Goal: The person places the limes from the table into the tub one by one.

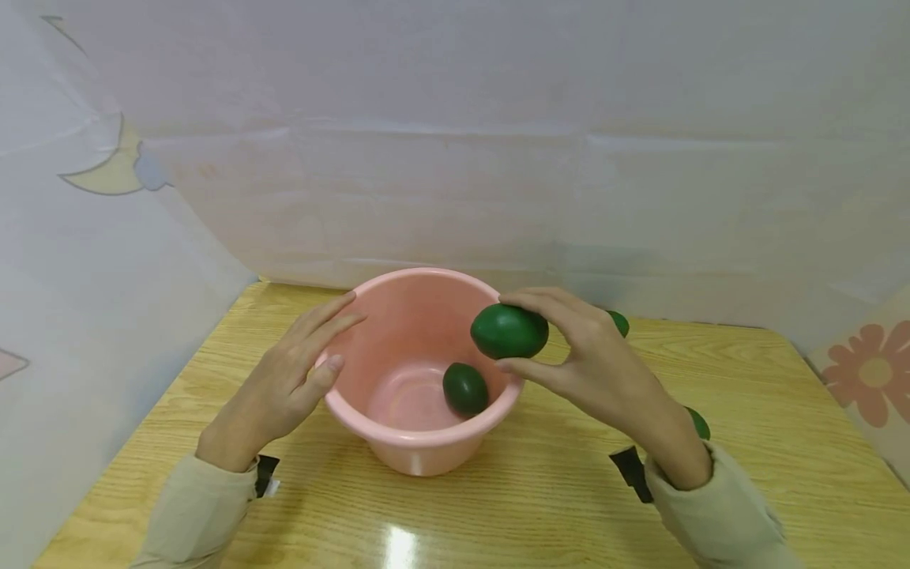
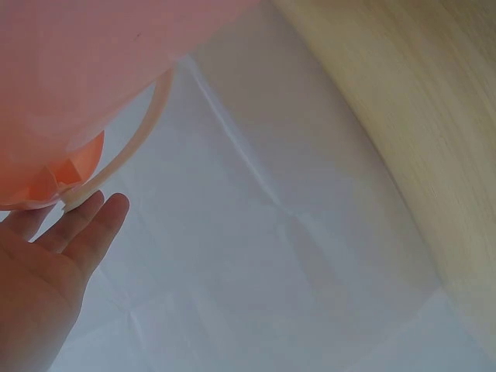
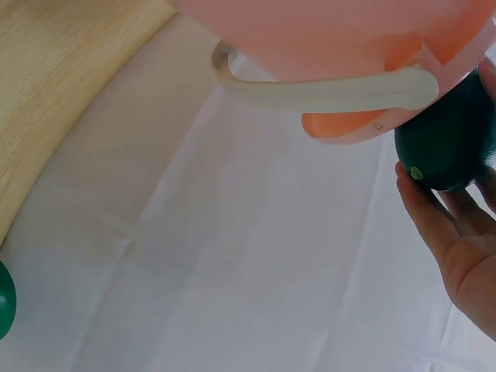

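Observation:
A pink bucket with a pale handle stands upright on the table. My right hand pinches a dark green avocado between thumb and fingers, above the bucket's right rim. In the right wrist view a small pale stem spot shows on this avocado. Inside the bucket, a second avocado lies on the bottom at the right. My left hand rests with nearly straight fingers on the bucket's left rim. The left wrist view has those fingertips beside the handle's end.
Two more green avocados lie on the wooden table to the right, one behind my right hand and one partly hidden by my wrist. A pale sheet with printed shapes hangs behind and at the sides.

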Demonstrator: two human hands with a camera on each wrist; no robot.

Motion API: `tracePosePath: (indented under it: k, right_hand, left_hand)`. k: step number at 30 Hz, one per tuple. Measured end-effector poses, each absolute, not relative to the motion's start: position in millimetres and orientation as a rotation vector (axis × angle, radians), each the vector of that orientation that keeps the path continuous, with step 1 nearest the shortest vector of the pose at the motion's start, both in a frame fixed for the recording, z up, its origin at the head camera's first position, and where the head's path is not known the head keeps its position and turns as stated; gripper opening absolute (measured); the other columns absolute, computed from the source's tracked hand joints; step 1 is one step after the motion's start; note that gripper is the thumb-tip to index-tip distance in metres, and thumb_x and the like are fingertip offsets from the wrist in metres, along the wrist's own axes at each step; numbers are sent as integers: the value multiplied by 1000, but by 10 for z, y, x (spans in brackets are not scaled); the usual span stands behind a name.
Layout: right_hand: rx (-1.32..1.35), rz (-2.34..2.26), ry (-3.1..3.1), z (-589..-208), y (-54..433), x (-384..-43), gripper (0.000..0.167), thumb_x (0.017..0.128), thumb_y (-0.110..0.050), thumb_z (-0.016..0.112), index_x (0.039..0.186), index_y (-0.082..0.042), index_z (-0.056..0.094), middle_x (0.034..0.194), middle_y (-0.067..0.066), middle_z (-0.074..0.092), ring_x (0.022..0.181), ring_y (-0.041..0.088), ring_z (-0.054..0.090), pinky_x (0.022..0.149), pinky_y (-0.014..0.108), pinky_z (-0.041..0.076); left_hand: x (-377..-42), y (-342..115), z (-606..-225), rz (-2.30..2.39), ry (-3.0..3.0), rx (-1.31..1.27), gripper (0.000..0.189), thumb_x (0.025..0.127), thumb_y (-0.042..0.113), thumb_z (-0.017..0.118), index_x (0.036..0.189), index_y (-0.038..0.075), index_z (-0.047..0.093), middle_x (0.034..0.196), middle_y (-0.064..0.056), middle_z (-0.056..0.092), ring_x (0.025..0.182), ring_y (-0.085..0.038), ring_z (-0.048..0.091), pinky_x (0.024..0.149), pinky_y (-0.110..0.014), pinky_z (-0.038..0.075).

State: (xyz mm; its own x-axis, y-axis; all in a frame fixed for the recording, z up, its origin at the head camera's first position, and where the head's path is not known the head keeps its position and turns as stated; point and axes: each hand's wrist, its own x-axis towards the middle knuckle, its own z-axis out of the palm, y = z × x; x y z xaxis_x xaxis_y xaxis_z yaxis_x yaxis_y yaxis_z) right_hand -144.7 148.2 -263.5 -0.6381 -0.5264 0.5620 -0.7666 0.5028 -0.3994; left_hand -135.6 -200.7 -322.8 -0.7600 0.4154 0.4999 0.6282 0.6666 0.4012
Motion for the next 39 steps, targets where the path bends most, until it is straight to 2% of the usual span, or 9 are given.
tracePosePath:
  k: [19, 32, 39]
  right_hand:
    - [1106, 935, -2418, -2653, 1312, -1526, 64, 74, -21, 88, 130, -6, 61, 130, 7, 64, 116, 19, 64, 89, 34, 57]
    - [1103, 947, -2515, -2654, 1185, -1572, 62, 76, -29, 86, 132, -16, 61, 130, 2, 63, 111, 15, 63, 89, 32, 56]
    - [1105, 934, -2576, -2668, 1121, -1621, 58, 79, -29, 84, 131, -18, 61, 128, -1, 62, 109, 13, 63, 91, 32, 55]
  left_hand:
    - [-1377, -2015, -3242, -796, -2512, -825, 52, 95, 12, 52, 147, 16, 48, 160, -5, 35, 146, -28, 34, 108, -60, 38]
    - [-1385, -2021, -3252, -806, -2486, -834, 48, 98, 18, 47, 146, 15, 49, 160, -4, 36, 146, -28, 35, 107, -60, 38]
    - [-1380, -2023, -3251, -807, -2509, -831, 50, 96, 14, 50, 146, 14, 49, 160, -4, 35, 147, -27, 34, 109, -59, 37]
